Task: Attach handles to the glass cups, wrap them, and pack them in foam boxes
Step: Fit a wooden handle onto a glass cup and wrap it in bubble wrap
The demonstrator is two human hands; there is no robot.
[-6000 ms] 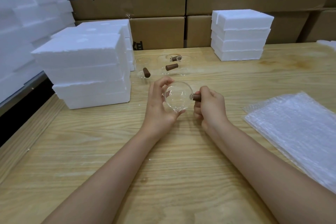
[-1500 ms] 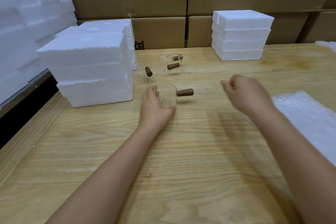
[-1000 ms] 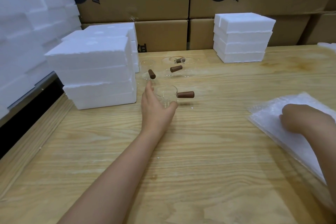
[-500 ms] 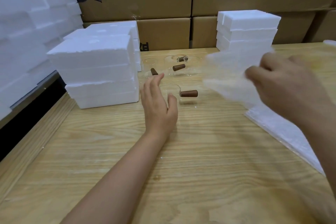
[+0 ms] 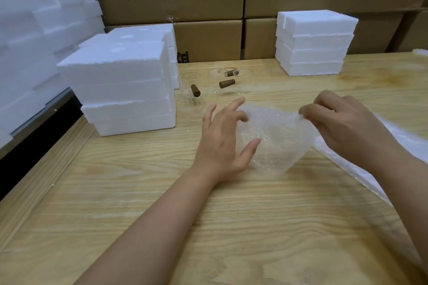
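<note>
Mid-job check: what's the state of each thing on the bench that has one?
Left hand: open, fingers spread.
Right hand: pinching the sheet's edge.
Bubble wrap sheet: held up, sagging, wrapped around nothing visible.
Glass cups: unwrapped at the back, three brown handles visible.
Foam boxes: stacked, closed.

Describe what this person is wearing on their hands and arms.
Nothing is worn. The left hand and the right hand have no gloves, rings or wristbands. The left forearm and the right forearm are uncovered, with no sleeve or watch in view.
</note>
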